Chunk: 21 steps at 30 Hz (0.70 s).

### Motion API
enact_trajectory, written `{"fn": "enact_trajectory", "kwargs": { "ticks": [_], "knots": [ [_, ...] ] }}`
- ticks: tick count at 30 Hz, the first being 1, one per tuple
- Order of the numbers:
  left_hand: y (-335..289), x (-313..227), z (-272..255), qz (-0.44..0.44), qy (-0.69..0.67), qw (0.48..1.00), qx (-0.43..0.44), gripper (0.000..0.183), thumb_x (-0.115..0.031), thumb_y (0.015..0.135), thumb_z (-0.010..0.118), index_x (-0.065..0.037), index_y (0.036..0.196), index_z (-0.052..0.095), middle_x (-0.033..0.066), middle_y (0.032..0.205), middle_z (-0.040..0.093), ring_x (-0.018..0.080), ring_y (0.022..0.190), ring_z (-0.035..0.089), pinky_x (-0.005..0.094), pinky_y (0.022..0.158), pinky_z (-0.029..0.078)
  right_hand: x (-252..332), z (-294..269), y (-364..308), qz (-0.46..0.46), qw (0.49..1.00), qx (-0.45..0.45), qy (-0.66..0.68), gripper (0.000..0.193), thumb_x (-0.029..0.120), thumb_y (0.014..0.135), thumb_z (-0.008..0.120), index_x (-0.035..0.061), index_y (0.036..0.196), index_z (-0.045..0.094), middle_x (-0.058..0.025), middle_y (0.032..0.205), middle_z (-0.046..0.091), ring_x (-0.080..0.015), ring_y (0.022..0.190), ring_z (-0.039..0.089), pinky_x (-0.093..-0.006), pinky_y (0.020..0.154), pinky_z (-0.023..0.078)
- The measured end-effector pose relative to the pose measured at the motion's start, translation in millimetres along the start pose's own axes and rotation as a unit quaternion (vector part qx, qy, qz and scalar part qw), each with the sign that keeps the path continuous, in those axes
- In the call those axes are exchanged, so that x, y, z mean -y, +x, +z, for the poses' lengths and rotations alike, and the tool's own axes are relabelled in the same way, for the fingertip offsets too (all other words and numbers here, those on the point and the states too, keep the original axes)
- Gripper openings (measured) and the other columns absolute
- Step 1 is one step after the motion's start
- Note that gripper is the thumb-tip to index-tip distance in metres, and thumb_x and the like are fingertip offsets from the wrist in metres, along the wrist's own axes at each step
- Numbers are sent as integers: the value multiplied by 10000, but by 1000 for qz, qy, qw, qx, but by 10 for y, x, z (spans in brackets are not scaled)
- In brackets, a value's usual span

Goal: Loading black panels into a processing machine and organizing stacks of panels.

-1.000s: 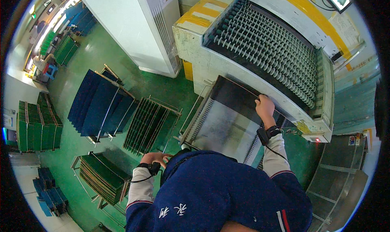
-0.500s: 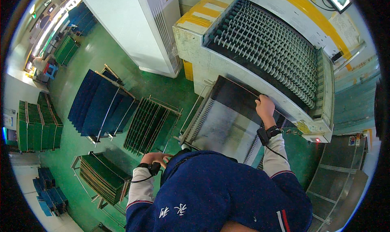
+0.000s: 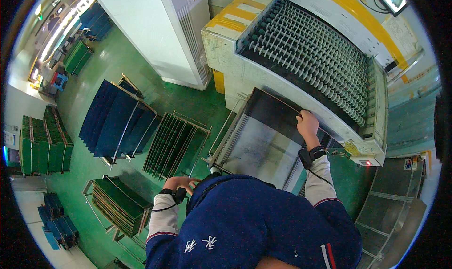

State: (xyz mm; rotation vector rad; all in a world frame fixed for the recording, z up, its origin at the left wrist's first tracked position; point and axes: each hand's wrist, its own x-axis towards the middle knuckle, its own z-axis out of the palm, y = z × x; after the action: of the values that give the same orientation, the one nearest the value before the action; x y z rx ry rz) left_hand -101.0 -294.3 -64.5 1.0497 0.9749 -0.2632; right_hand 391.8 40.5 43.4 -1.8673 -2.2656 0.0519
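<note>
My right hand (image 3: 308, 128) is at the far edge of a dark, flat panel (image 3: 273, 110), fingers curled over that edge and closed on it. The panel sits in a slotted rack (image 3: 231, 136) with toothed sides, in front of the roller machine. A paler grey surface (image 3: 256, 151) shows in the nearer part of the rack. My left hand (image 3: 180, 184) rests close against my waist, fingers partly spread and nothing visible in them. My torso hides some of its fingers and the rack's near end. Both wrists carry black devices with cables.
The roller machine (image 3: 301, 57) stands just beyond the rack. To the left are racks of blue panels (image 3: 110, 120) and green panels (image 3: 169, 144), with another green stack (image 3: 120, 203) nearer. A tall white cabinet (image 3: 155, 33) stands behind them. A grey metal frame (image 3: 391, 193) is at right.
</note>
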Motion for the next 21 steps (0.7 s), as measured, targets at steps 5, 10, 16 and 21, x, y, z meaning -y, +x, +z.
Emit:
{"fn": "enact_trajectory", "kwargs": {
  "ticks": [5,10,16,21],
  "knots": [
    [8,-6,-20,-13,14,1000,9,1073,-408,667,850,-150,1509,238,121,1370,542,269,1050,624,417,892,512,8,-8,6,4,1000,12,-5,185,196,812,672,57,917,610,-139,922,645,-363,902,606,-476,749,480],
    [-70,-186,-43,-36,19,999,14,1066,-397,676,847,-150,1511,232,123,1381,531,263,1085,611,416,899,511,-7,-7,-6,6,1000,15,-7,184,194,814,669,52,913,603,-144,922,642,-373,895,603,-482,743,479],
    [9,16,5,-28,2,1000,-3,1028,-319,704,841,-157,1514,229,130,1359,548,262,1089,606,417,891,511,37,-52,3,4,1000,17,-8,188,196,815,667,46,904,597,-152,926,640,-382,898,601,-482,740,480],
    [25,22,-6,-33,-34,999,9,1009,-249,706,842,-169,1513,241,117,1287,594,269,1059,607,403,868,516,23,-42,0,-4,1000,7,-9,184,196,819,662,45,904,601,-155,928,641,-377,907,605,-478,748,483]
  ]
}}
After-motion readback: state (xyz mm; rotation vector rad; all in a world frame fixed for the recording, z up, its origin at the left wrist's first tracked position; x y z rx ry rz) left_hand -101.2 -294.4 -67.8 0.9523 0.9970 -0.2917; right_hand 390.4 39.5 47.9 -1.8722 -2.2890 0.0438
